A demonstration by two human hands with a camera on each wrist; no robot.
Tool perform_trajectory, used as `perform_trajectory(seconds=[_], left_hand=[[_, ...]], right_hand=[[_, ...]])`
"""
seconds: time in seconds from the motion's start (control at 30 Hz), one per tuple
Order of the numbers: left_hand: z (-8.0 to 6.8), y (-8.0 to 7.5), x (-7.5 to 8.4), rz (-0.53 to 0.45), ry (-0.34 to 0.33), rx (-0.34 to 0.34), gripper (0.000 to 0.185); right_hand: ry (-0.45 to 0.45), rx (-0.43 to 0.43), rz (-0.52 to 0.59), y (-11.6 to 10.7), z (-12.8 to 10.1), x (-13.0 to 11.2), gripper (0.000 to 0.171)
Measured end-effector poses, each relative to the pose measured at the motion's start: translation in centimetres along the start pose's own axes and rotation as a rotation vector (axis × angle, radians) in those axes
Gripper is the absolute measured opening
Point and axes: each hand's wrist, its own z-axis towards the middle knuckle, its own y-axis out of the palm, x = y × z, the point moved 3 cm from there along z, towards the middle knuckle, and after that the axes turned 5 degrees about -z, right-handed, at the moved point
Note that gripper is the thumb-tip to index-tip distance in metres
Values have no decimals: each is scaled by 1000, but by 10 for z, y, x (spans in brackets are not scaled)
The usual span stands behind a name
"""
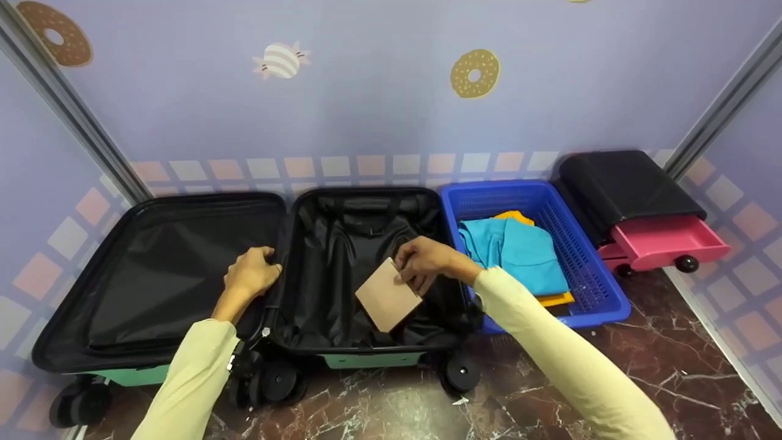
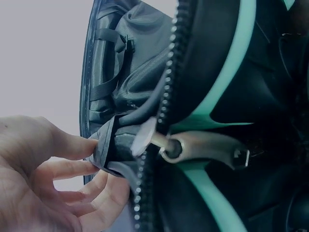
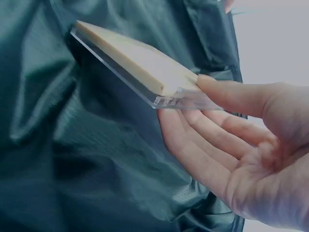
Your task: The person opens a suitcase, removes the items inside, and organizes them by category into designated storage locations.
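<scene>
An open suitcase [image 1: 325, 263] lies flat, its two halves lined in black, with mint-green shell showing at the front. My right hand [image 1: 427, 261] pinches a flat beige square piece [image 1: 385, 302] by one corner, tilted above the right half. In the right wrist view a clear plastic layer shows along the underside of the beige piece [image 3: 130, 58], with the thumb on top and fingers beneath. At the seam between the halves, my left hand [image 1: 252, 273] pinches a fold of dark lining fabric [image 2: 102, 145] between thumb and fingers, beside the zipper teeth.
Right of the suitcase stands a blue basket [image 1: 589, 293] holding folded turquoise clothing [image 1: 525, 253] with orange cloth beneath. Beyond it, a black case [image 1: 632, 186] has a pink drawer [image 1: 669, 241] pulled out. A patterned wall [image 1: 379, 110] rises close behind.
</scene>
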Motion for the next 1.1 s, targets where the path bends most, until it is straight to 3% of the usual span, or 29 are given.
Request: perform_trajectory(seconds=[0.23, 0.5, 0.7, 0.8, 0.93, 1.1], left_hand=[[-4, -2, -2, -60, -10, -12, 54], [-3, -2, -2, -181, -30, -41, 56], [2, -3, -10, -475, -82, -186, 64], [5, -4, -14, -531, -120, -262, 69], [5, -6, -18, -524, -147, -313, 72], [4, -7, -17, -524, -127, -313, 73]], right_hand=[[-48, 60, 157, -6, -32, 3, 27], [-46, 111, 222, -44, -65, 13, 40], [-5, 201, 195, -82, -97, 41, 53], [-4, 243, 186, -102, -120, 56, 56], [-34, 293, 227, -129, -154, 73, 45], [-110, 378, 331, -165, -201, 100, 21]])
